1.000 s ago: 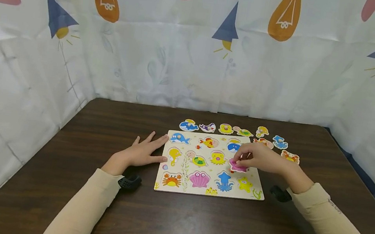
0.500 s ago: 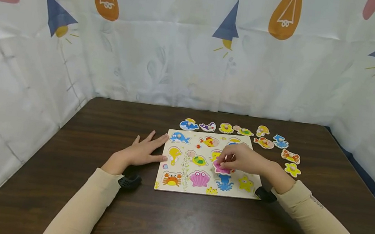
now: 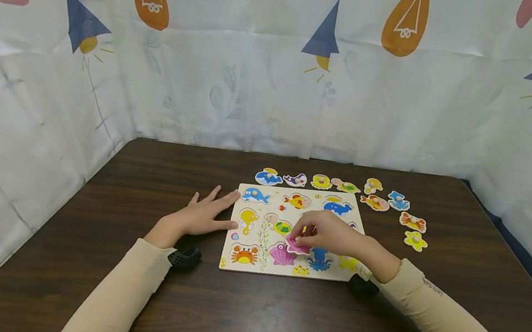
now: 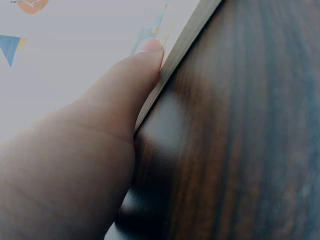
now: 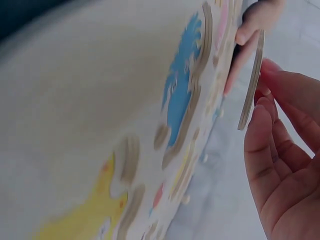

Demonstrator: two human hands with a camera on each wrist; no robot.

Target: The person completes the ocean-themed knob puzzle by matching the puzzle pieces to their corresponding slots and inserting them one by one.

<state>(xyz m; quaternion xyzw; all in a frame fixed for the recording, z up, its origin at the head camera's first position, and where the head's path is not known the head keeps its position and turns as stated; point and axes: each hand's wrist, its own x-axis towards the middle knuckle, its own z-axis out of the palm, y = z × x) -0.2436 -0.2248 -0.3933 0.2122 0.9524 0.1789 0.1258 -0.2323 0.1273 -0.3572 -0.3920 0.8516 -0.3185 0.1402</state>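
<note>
My left hand (image 3: pixel 201 218) lies flat with spread fingers at the left edge of the wooden peg puzzle board (image 3: pixel 264 270); its thumb (image 4: pixel 146 56) touches the rim in the left wrist view. A pink shell puzzle piece (image 3: pixel 296 246) is pinched between thumb and fingers of my right hand (image 3: pixel 333 234). It overlaps the upper right of the pink shell recess (image 3: pixel 280 256). Seen edge-on in the right wrist view, the piece (image 5: pixel 252 82) is tilted and raised above the board. Next to it on the board is the blue squid recess (image 3: pixel 319 259).
Several knobbed pieces lie behind the board, among them a blue whale (image 3: pixel 268 177) and a turtle (image 3: pixel 345 186). To the right are a fish (image 3: pixel 374 203), a squid (image 3: pixel 399 201), a crab (image 3: pixel 412 222) and a star (image 3: pixel 415 241). A printed curtain (image 3: pixel 265 93) hangs behind the table.
My right hand has carried the pink shell piece left and toward me, from the board's right side to the shell recess. The left hand has stayed in place.
</note>
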